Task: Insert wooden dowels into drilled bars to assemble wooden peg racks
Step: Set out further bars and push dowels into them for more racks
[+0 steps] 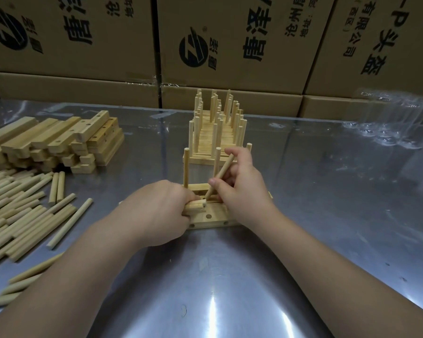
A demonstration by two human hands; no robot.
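Fingers (214,182) of the right hand (243,191) are pinching a tilted dowel (224,170), tip at a drilled bar (217,212), while the left hand (156,211) is gripping spare dowels (195,206) on a steel table (230,276).

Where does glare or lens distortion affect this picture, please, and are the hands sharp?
Head view: glare streaks the metal table near the bottom edge; wide-angle distortion tilts the cardboard boxes at the top; the left hand gripping spare dowels and the right hand pinching a tilted dowel are sharp.
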